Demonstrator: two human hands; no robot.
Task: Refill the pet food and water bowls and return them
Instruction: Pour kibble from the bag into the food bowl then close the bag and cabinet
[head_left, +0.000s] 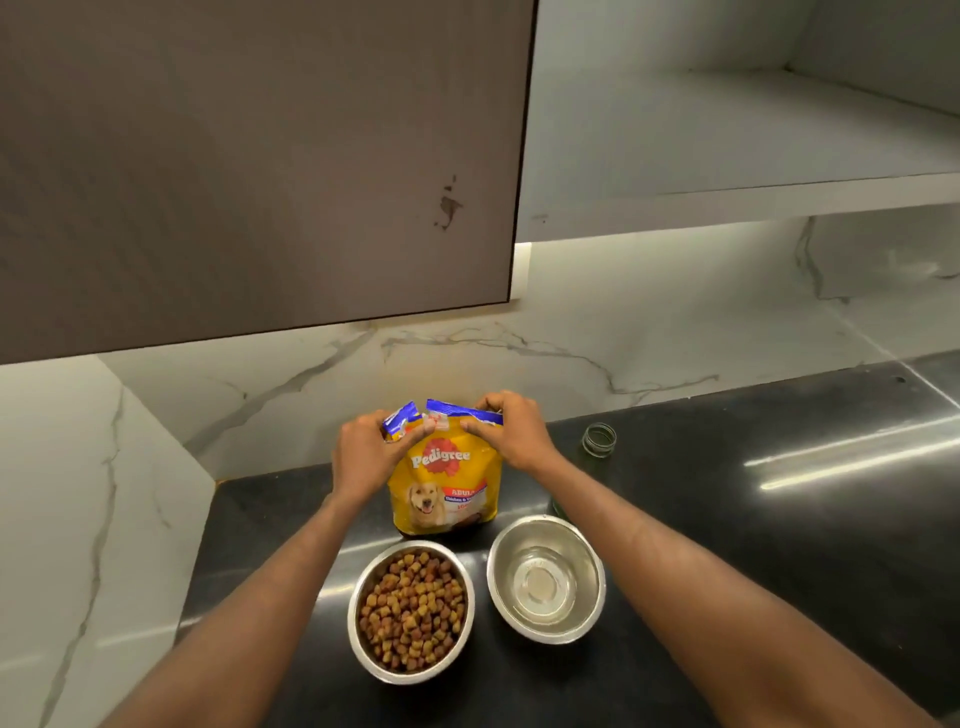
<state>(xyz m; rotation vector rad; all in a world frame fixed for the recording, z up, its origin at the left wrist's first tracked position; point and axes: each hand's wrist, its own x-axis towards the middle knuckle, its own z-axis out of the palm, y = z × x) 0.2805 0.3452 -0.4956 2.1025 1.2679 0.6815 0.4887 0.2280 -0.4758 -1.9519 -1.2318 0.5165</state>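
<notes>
On black counter (779, 519), kibble bag (447, 483) upright behind filled food bowl (410, 610) and water bowl (546, 577), water apparently in. Left hand (363, 457) and right hand (511, 431) pinch bag's torn top. Fold shut evenly, keep bag upright, don't tip onto bowls.

2 bare forearms, 2 hands (363, 457), no sleeves

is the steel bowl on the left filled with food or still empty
Filled. The left round steel bowl holds brown and tan kibble pieces covering its whole bottom, heaped well up its sides.
</notes>
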